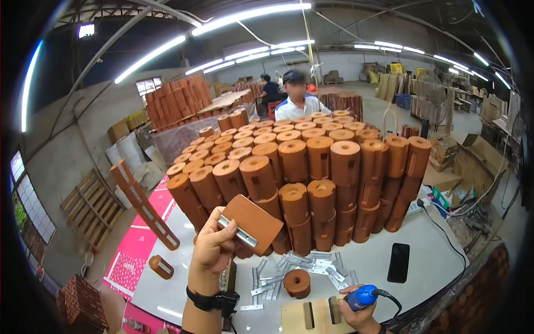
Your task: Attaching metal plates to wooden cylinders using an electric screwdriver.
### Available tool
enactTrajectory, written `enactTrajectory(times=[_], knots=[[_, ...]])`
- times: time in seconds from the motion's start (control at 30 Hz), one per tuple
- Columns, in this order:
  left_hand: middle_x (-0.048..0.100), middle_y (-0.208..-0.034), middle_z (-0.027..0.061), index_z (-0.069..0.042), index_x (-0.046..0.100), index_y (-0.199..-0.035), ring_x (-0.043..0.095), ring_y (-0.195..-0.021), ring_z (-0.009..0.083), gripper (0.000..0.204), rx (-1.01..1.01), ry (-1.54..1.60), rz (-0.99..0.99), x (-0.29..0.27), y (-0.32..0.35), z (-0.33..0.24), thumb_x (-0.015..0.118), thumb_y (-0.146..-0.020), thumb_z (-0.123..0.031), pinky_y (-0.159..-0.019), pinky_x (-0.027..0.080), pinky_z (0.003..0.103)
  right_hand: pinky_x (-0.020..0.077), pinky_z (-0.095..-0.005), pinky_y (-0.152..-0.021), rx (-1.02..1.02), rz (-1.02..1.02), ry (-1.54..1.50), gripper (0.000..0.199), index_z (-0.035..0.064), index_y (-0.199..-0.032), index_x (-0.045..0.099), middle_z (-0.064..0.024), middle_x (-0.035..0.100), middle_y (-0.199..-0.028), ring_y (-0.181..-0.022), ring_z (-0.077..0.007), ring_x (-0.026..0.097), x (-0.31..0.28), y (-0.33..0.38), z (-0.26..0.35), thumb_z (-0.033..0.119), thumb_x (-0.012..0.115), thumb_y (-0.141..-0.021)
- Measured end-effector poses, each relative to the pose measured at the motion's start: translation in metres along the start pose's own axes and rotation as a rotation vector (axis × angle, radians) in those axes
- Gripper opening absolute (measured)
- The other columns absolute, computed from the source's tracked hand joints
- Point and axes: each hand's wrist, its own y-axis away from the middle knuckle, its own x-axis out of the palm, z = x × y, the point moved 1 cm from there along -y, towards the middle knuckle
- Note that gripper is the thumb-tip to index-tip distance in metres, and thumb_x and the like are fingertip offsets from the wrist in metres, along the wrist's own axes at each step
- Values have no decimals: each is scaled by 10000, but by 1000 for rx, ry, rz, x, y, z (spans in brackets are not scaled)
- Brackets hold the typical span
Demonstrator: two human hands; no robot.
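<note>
My left hand (pixel 213 247) holds up a reddish-brown wooden cylinder (pixel 255 219) above the table. The thumb presses a silver metal strip (pixel 245 238) against its side. At the lower right, my right hand (pixel 359 316) grips a blue corded power tool (pixel 362 296), whose working tip I cannot make out. Left of that tool is a pale wooden board (pixel 293 315) bearing two dark-topped blocks (pixel 334 309). A short round piece with a centre hole (pixel 297 283) sits among loose metal strips (pixel 270 284) on the table.
Tall stacks of brown cylinders (pixel 293 158) fill the table's far side. A black phone (pixel 398 263) lies right, near a power cord (pixel 445 234). A long piece with strips (pixel 146 206) and a small one (pixel 161 267) stand left. A person (pixel 300 103) is behind the stacks.
</note>
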Motion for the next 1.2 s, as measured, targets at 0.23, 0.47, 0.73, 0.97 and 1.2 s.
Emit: enactTrajectory(times=[0.23, 0.47, 0.73, 0.97, 1.2], knots=[[639, -1106, 54, -79, 527, -1233, 648, -1001, 173, 314, -87, 175, 142, 7, -9, 7, 690, -971, -137, -877, 531, 334, 519, -253, -717, 45, -65, 7, 386, 19, -1123, 512, -106, 687, -980, -805, -106, 628, 7, 0, 1, -29, 747, -822], [604, -1009, 35, -79, 510, -1283, 602, -889, 121, 479, -456, -240, 205, 16, 36, 86, 789, -922, -224, -771, 499, 280, 551, -292, -775, 189, -104, -191, 459, 7, -1174, 479, -167, 708, -1062, -863, -136, 675, 6, -4, 4, -29, 781, -830], [609, -1027, 62, -44, 540, -1202, 590, -936, 127, 501, -642, -530, 353, 11, 117, 230, 842, -883, -284, -798, 495, 261, 547, -277, -756, 201, -166, -289, 427, 30, -1179, 469, -152, 708, -1051, -825, -117, 666, -6, -4, 10, -34, 736, -853], [553, -1074, 200, -41, 594, -1258, 584, -948, 318, 455, -208, -966, 268, 26, 121, 236, 744, -933, -323, -872, 499, 394, 558, -307, -663, 203, -273, -279, 377, 85, -1206, 430, -166, 657, -1005, -693, -166, 642, -13, -13, 4, -20, 636, -908], [597, -1258, 256, 3, 527, -1357, 623, -1129, 343, 537, -335, -904, 200, 29, 120, 232, 694, -977, -338, -941, 505, 405, 559, -295, -687, 155, -268, -266, 381, 41, -1192, 444, -172, 675, -986, -701, -156, 659, -18, -20, 1, -12, 673, -892]])
